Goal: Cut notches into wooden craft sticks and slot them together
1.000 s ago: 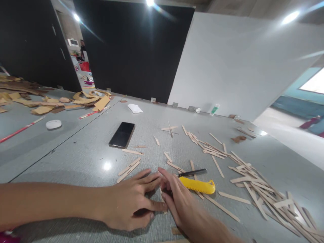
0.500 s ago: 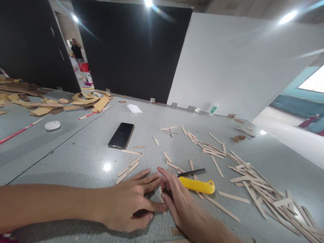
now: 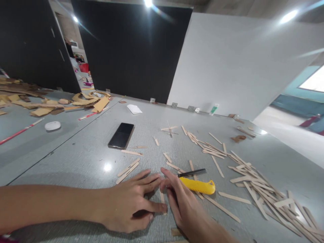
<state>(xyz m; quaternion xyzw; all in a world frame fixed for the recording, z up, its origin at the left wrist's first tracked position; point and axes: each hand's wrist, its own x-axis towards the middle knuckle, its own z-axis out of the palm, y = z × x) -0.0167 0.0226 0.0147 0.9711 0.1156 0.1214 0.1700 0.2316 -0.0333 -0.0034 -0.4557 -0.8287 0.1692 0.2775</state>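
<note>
My left hand lies flat on the grey table with its fingers spread. One of its fingertips rests on a wooden craft stick that stands nearly upright in the view. Opposite it, my right hand is close to the left fingertips, its index finger stretched out and its thumb apart. Nothing shows between its fingers, though the inner ones are partly hidden. A yellow utility knife and a dark, slim tool lie just right of it, their left ends hidden behind the hand.
A heap of craft sticks spreads along the right. Loose sticks lie beyond my left hand, near a black phone. A white earbud case and cardboard scraps are at the left. Upright panels edge the back.
My right hand has shifted slightly right, its thumb moving off the stick, so more of the stick shows. My left hand has stayed in place. The distant person is now mostly hidden.
</note>
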